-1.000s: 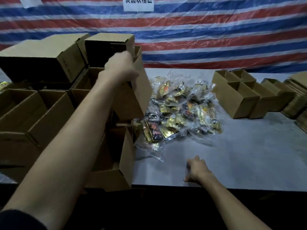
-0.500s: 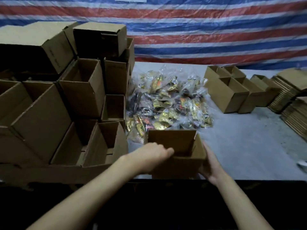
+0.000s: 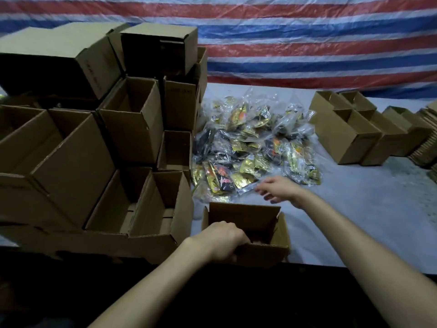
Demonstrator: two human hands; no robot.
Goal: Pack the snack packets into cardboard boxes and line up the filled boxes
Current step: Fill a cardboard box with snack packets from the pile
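Leftmost, a stack of empty cardboard boxes (image 3: 106,150) stands several tiers high, openings facing the viewer. Just right of its base, one open box (image 3: 243,217) sits at the near edge of the table (image 3: 354,209), mouth upward. The left hand (image 3: 222,240) grips its near wall, fingers curled over the rim. Beyond the box lies the pile of snack packets (image 3: 255,147) in clear bags. The right hand (image 3: 281,189) hovers at the pile's near edge, fingers loosely spread and holding nothing; its outline is blurred. Further right, a row of boxes (image 3: 347,136) stands in line, contents not visible, with flattened cardboard (image 3: 425,143) beside it. Step in hand, as judged: picking packets for the steadied box. Recommended: take the nearest bag by its body rather than its slippery film edge, hold the box firm against the table edge, and lay the packets flat so the flaps can close.
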